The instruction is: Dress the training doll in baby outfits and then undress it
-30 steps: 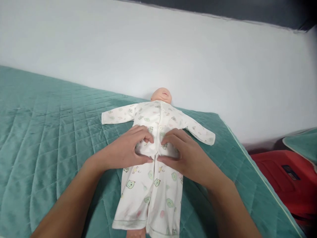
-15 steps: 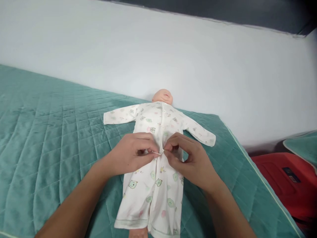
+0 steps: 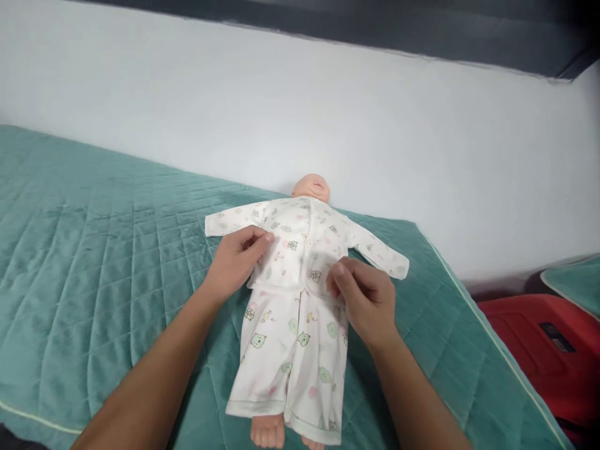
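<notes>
A baby doll [image 3: 311,186] lies on its back in a white long-sleeved shirt [image 3: 285,250] with small animal prints. Matching white trousers [image 3: 293,362] cover its legs, and bare feet [image 3: 267,431] stick out below the cuffs. The shirt front is closed down the middle, its hem lying over the trousers' waist. My left hand [image 3: 240,259] is over the shirt's left side, thumb and fingers loosely closed with nothing visible in them. Over the lower right side of the shirt is my right hand [image 3: 364,299], fingers curled in and also showing nothing held.
A green quilted cover [image 3: 117,250] spreads under the doll, its pale-edged side running down at the right. A white wall [image 3: 262,106] rises behind the doll's head. Beside the bed on the right is a red plastic object [image 3: 529,350] with a dark label.
Both hands have let go of the shirt's front hem and moved apart, the left up and leftward, the right to the right. The shirt's lower front now lies flat.
</notes>
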`<move>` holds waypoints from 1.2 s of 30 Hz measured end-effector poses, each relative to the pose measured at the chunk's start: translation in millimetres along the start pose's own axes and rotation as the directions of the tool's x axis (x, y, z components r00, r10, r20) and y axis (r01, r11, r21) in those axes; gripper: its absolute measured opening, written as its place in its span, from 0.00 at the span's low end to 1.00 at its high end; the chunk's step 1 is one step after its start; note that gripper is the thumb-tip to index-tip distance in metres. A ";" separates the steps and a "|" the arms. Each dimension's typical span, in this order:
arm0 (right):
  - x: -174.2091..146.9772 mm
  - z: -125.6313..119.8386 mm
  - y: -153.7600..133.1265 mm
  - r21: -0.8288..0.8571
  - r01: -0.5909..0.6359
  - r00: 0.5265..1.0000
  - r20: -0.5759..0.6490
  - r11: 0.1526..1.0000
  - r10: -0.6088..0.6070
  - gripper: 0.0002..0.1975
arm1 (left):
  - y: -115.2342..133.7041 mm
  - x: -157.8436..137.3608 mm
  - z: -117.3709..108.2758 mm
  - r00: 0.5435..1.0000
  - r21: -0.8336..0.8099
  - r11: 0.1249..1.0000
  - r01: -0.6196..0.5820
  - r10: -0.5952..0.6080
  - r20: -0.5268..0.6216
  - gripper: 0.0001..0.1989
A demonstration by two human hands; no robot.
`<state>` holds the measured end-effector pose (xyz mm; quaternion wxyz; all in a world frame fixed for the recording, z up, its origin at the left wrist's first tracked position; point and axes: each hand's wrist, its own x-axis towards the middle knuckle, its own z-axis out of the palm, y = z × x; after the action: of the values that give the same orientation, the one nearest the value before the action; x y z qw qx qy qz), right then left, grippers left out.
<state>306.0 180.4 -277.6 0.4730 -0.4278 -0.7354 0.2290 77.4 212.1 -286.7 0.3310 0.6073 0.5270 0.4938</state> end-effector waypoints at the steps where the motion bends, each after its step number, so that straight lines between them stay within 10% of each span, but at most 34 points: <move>1: -0.1 -0.5 2.3 0.017 -0.031 0.997 -0.073 0.999 0.033 0.22 | -3.7 1.7 0.2 0.999 -0.004 1.000 0.019 -0.020 -0.032 0.15; 7: 3.5 0.4 21.6 0.114 -0.201 0.922 -0.314 0.973 0.228 0.22 | -21.7 -3.1 0.5 0.997 0.003 0.998 0.055 -0.054 -0.058 0.13; 20: -34.5 0.2 20.7 0.125 -0.291 0.922 -0.229 0.949 0.313 0.23 | -41.2 -61.5 -8.4 0.985 0.171 0.972 -0.160 0.146 0.096 0.13; 36: -56.0 -3.1 25.8 0.241 -0.404 0.883 -0.149 0.883 0.445 0.22 | -26.5 -74.8 -9.2 0.988 0.315 0.938 -0.148 0.125 0.090 0.02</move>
<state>329.9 146.5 -323.3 0.5237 -0.5492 -0.5448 0.3567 63.7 144.7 -327.1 0.2110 0.7046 0.5451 0.4023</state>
